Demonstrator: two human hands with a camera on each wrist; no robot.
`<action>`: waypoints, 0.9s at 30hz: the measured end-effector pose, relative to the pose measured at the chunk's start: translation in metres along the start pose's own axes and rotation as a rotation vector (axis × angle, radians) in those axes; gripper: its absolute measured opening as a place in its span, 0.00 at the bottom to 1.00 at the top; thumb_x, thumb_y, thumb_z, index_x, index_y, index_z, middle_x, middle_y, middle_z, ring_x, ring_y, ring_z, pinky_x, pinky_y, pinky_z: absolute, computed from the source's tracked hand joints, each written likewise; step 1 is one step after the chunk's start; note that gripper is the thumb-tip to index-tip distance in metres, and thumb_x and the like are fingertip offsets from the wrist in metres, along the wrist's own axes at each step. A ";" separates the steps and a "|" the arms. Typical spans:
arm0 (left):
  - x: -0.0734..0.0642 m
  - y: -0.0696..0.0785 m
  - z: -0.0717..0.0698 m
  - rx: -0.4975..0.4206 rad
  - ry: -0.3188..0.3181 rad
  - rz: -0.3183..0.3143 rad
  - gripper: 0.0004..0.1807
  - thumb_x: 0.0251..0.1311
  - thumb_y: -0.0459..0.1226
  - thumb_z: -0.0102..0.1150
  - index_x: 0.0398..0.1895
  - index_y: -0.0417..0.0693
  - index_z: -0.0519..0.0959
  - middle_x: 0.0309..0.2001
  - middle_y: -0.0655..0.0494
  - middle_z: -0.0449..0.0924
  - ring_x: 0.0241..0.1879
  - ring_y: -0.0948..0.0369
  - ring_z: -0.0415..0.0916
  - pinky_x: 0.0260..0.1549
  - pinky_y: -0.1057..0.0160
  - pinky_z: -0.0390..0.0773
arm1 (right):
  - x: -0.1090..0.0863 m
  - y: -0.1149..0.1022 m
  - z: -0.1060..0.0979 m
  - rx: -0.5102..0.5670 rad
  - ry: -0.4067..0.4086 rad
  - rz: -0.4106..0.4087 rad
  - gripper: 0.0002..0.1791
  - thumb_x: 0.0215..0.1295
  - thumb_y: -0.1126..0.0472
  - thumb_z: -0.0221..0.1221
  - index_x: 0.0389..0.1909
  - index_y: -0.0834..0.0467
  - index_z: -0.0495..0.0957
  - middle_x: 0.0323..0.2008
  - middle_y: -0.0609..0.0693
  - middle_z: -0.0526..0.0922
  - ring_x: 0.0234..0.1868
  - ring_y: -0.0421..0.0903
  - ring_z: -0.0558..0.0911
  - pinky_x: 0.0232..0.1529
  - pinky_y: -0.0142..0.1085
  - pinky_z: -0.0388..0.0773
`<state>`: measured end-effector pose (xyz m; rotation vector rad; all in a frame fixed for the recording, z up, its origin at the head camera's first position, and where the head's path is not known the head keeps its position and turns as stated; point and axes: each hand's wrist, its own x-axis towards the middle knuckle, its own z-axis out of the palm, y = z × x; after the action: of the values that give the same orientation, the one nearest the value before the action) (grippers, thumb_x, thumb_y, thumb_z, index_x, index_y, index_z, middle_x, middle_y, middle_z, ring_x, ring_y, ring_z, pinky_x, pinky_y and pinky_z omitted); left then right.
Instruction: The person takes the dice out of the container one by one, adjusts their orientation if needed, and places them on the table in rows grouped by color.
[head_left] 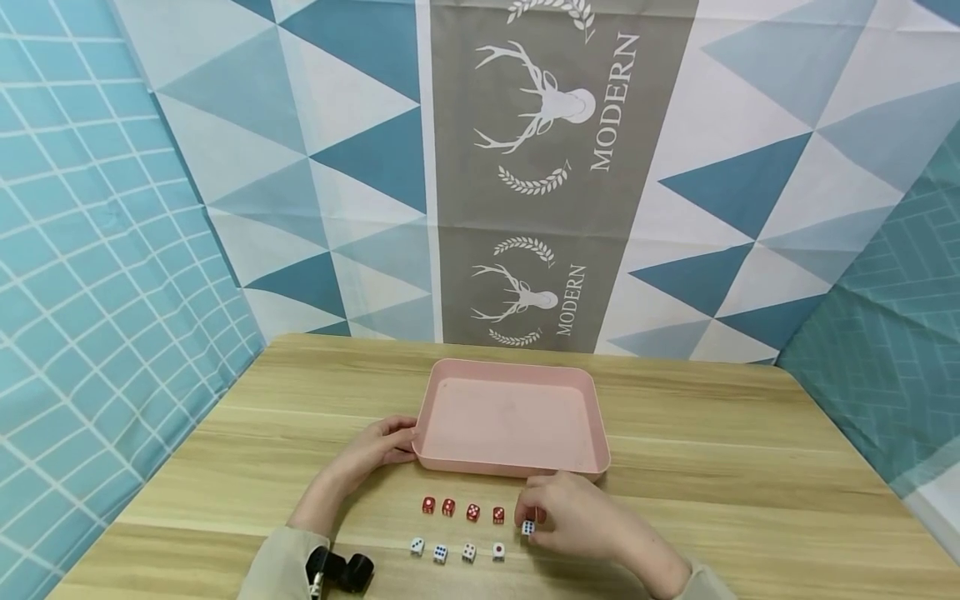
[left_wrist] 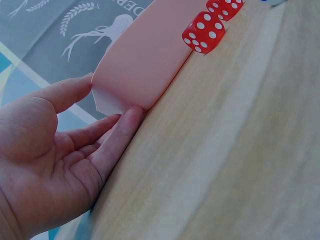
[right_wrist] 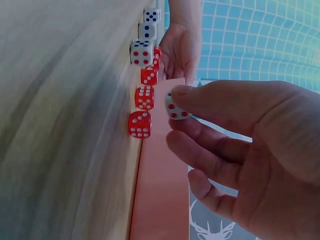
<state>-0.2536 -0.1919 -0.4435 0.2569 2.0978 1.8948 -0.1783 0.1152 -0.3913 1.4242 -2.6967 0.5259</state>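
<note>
Between thumb and forefinger, my right hand [head_left: 577, 517] pinches a white die [right_wrist: 177, 109] with red and blue dots, near the right end of two rows of dice. My left hand [head_left: 378, 446] touches the front left corner of a pink tray [head_left: 510, 469]; in the left wrist view its thumb tip meets the rim and its fingers lie along the outer wall at the tabletop. Just in front of the tray is a row of several red dice, one of them a red die [head_left: 473, 512]. Closer to me, several white dice form another row, among them a white die [head_left: 440, 553].
A wood-grain table [head_left: 750, 467] carries everything. Behind it hangs a patterned cloth [head_left: 375, 167] with triangles and deer heads, and blue tiled sheeting [head_left: 97, 250] covers the left side. A small black device [head_left: 341, 571] sits by the left sleeve.
</note>
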 end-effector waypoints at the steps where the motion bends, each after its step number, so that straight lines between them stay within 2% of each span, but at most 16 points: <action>1: 0.000 0.000 0.000 -0.001 -0.001 0.000 0.25 0.58 0.38 0.47 0.54 0.29 0.59 0.49 0.37 0.66 0.43 0.54 0.71 0.43 0.62 0.73 | 0.000 -0.001 0.000 0.001 -0.009 -0.006 0.07 0.42 0.60 0.61 0.24 0.44 0.75 0.24 0.31 0.70 0.24 0.28 0.68 0.26 0.18 0.64; 8: -0.001 0.000 -0.001 -0.001 -0.006 -0.002 0.25 0.58 0.38 0.46 0.54 0.28 0.58 0.49 0.37 0.65 0.43 0.54 0.71 0.43 0.62 0.73 | 0.000 -0.003 0.006 -0.036 -0.088 -0.031 0.11 0.39 0.62 0.62 0.23 0.43 0.74 0.21 0.30 0.68 0.21 0.26 0.64 0.22 0.17 0.61; 12: -0.001 0.002 -0.001 -0.004 -0.001 -0.004 0.26 0.58 0.38 0.47 0.55 0.28 0.58 0.50 0.36 0.65 0.44 0.54 0.71 0.43 0.62 0.73 | 0.000 -0.004 0.008 -0.055 -0.125 -0.028 0.11 0.39 0.61 0.63 0.24 0.42 0.74 0.21 0.31 0.68 0.21 0.27 0.64 0.24 0.19 0.62; 19: 0.000 0.003 0.000 -0.001 -0.001 -0.007 0.26 0.58 0.38 0.46 0.54 0.29 0.58 0.50 0.36 0.65 0.43 0.54 0.71 0.43 0.62 0.74 | 0.001 -0.006 0.011 -0.015 -0.137 -0.052 0.12 0.36 0.63 0.64 0.22 0.45 0.73 0.20 0.31 0.69 0.22 0.26 0.65 0.22 0.15 0.61; 27: 0.000 0.001 0.002 0.004 0.006 -0.009 0.26 0.58 0.38 0.47 0.54 0.29 0.59 0.49 0.37 0.66 0.43 0.54 0.71 0.42 0.62 0.74 | -0.001 -0.005 0.012 -0.043 -0.129 -0.051 0.12 0.36 0.62 0.65 0.21 0.45 0.72 0.20 0.31 0.68 0.21 0.26 0.64 0.22 0.16 0.61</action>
<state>-0.2527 -0.1901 -0.4426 0.2429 2.1040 1.8888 -0.1720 0.1097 -0.4012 1.5623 -2.7411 0.3825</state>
